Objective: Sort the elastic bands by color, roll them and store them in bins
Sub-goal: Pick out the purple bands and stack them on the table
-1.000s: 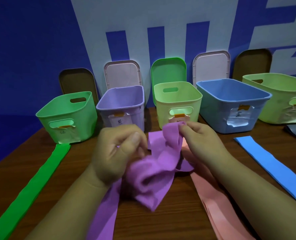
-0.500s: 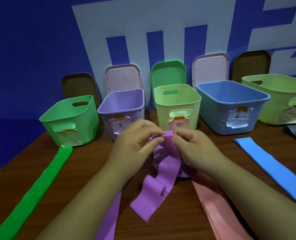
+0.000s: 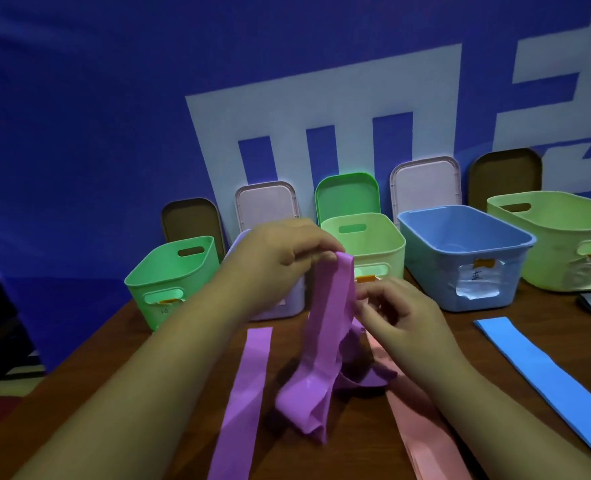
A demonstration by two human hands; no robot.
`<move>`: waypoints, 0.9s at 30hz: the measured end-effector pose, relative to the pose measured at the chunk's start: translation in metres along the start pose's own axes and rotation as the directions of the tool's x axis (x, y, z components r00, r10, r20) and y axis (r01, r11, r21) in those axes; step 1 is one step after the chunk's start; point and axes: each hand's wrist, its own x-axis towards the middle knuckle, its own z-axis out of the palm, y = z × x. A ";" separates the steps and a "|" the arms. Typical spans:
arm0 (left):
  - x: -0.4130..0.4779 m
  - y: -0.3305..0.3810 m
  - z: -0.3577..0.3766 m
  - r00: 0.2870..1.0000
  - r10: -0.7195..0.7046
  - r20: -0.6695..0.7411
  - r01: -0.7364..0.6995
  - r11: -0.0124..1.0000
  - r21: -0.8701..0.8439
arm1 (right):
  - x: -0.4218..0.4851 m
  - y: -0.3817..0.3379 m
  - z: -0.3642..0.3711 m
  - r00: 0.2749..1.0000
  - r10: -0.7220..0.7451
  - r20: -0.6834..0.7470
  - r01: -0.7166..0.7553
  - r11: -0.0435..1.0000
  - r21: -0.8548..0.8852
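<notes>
A: What changed?
B: Left hand (image 3: 280, 261) had raised the purple band's (image 3: 325, 341) end, fingers pinching it. The rest hung bunched on the surface (image 3: 356, 445).
A: Right hand (image 3: 404, 317)?
B: Fingers curled beside the band, near center; grip unclear. Untangling, I judged; rolling not begun.

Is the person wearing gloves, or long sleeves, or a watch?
No gloves. The left hand and the right hand are both bare, and no ring or watch shows on them. The left forearm and the right forearm are bare too, with no sleeve in view down to the picture's edge.
</notes>
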 end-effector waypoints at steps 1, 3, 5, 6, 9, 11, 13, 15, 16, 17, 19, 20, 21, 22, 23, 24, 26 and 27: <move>0.008 0.003 -0.010 1.000 -0.013 -0.001 0.013 1.000 0.004 | 0.000 -0.001 -0.002 1.000 0.013 -0.011 -0.013 1.000 0.016; 0.022 0.008 -0.031 0.999 -0.039 -0.011 0.039 0.999 0.017 | -0.001 0.000 -0.004 0.999 0.046 0.003 -0.046 0.996 0.071; 0.036 0.013 -0.050 0.998 -0.043 -0.037 0.044 0.999 0.023 | 0.000 -0.001 -0.004 0.993 0.115 0.042 -0.121 0.976 0.183; 0.043 0.015 -0.058 0.997 -0.051 -0.060 0.052 0.999 0.016 | 0.000 -0.002 -0.003 0.988 0.145 0.057 -0.154 0.962 0.227; 0.060 0.020 -0.074 0.987 -0.113 -0.116 0.109 0.993 -0.039 | 0.000 -0.004 -0.002 0.982 0.182 0.050 -0.188 0.945 0.266; 0.069 0.023 -0.079 0.979 -0.165 -0.122 0.156 0.984 -0.083 | 0.001 -0.003 -0.004 0.976 0.211 0.049 -0.216 0.933 0.289; 0.077 0.025 -0.081 0.971 -0.204 -0.126 0.192 0.976 -0.101 | 0.000 -0.002 -0.007 0.961 0.249 0.124 -0.275 0.913 0.300; 0.084 0.025 -0.082 0.964 -0.231 -0.130 0.222 0.972 -0.083 | -0.002 -0.001 -0.007 0.943 0.262 0.205 -0.314 0.906 0.284; 0.087 0.025 -0.083 0.961 -0.246 -0.129 0.238 0.968 -0.079 | -0.003 -0.002 -0.007 0.934 0.263 0.242 -0.329 0.898 0.293; 0.089 0.025 -0.083 0.956 -0.264 -0.129 0.254 0.963 -0.084 | -0.004 -0.004 -0.006 0.925 0.259 0.279 -0.343 0.884 0.317; 0.094 0.024 -0.083 0.945 -0.297 -0.135 0.286 0.954 -0.095 | -0.005 -0.009 -0.006 0.902 0.260 0.344 -0.385 0.845 0.371; 0.096 0.023 -0.083 0.941 -0.308 -0.140 0.297 0.950 -0.092 | -0.005 -0.009 -0.006 0.894 0.266 0.361 -0.401 0.834 0.379; 0.097 0.022 -0.084 0.938 -0.316 -0.146 0.305 0.948 -0.090 | -0.004 -0.008 -0.005 0.890 0.274 0.365 -0.411 0.830 0.377; 0.099 0.021 -0.084 0.934 -0.322 -0.152 0.312 0.946 -0.091 | -0.004 -0.007 -0.006 0.889 0.278 0.365 -0.414 0.830 0.374; 0.100 0.020 -0.084 0.931 -0.329 -0.159 0.318 0.944 -0.092 | -0.004 -0.006 -0.005 0.890 0.280 0.359 -0.411 0.833 0.369; 0.101 0.019 -0.084 0.927 -0.337 -0.165 0.325 0.941 -0.094 | -0.003 -0.004 -0.005 0.893 0.283 0.351 -0.409 0.836 0.366; 0.102 0.016 -0.085 0.915 -0.358 -0.185 0.345 0.933 -0.101 | -0.003 -0.002 -0.003 0.893 0.295 0.340 -0.418 0.825 0.381; 0.102 0.014 -0.085 0.906 -0.374 -0.196 0.358 0.927 -0.113 | -0.002 -0.002 -0.003 0.889 0.302 0.343 -0.431 0.805 0.407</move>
